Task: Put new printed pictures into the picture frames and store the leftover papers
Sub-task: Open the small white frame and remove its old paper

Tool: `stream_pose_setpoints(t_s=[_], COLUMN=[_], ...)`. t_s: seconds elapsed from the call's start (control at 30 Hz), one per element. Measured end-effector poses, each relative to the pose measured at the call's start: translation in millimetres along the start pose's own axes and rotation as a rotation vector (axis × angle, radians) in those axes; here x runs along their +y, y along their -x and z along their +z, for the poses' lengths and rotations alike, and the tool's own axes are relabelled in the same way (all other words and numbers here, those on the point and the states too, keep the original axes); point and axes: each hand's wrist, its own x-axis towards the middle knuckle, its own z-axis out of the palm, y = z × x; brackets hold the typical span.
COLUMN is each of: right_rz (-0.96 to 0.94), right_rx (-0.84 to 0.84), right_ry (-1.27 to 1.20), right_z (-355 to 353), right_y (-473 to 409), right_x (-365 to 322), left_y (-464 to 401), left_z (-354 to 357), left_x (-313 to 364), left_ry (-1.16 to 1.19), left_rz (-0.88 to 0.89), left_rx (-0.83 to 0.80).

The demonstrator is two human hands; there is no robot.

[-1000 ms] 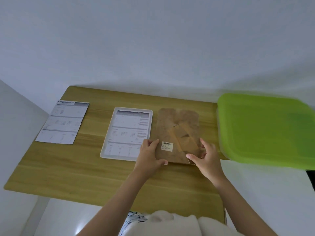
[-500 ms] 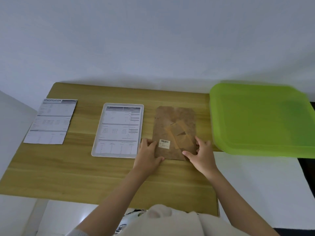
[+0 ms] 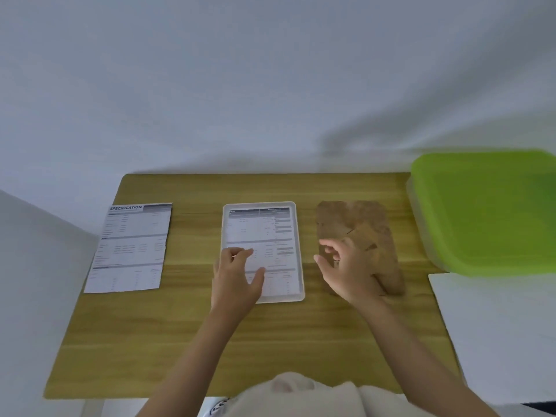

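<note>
Loose sheet: a printed paper headed "SPECIFICATION" is lying flat at the left end of the wooden counter, well apart from both hands, its near edge pointing toward the person.

White frame: a white picture frame with rounded corners is lying face up near the middle of the counter, showing a printed sheet of tables and small text inside its border.

Left hand: the left hand is hovering over or resting on the near left part of the white frame, its fingers loosely curled and its thumb spread toward the right; it is gripping nothing that shows, though the blur is making it hard to say whether the fingertips are touching the sheet.

Right hand: the right hand is reaching over the near left part of the brown backing board, fingers relaxed and slightly bent, palm turned to the left, holding nothing.

Backing board: a brown frame back is lying flat just to the right of the white frame, with a folded stand flap showing on its surface beyond the right hand.

Green lid: a bright green lid is sitting on a clear storage box at the far right, its left edge overlapping the right end of the counter.

White surface: a pale flat surface is lying below the green lid, beside the counter's right edge.
</note>
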Motion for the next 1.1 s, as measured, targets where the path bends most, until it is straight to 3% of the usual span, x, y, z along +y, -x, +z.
stream_pose_setpoints(t_s=[0.2,0.57,1.1], right_rz=[0.075,0.301,0.231], right_rx=[-0.134,-0.002,0.209], right_ry=[0.039,0.146,-0.341], right_z=[47,68,61], right_y=[-11,-10,5], right_x=[-32,-49,-69], left_y=[-9,-17,-10], left_z=[-21,-20,-24], left_x=[-50,-68,-61], left_ry=[-0.012,0.056,0.147], left_rz=[-0.062,-0.036,-0.060], left_rx=[-0.068,-0.155,-0.110])
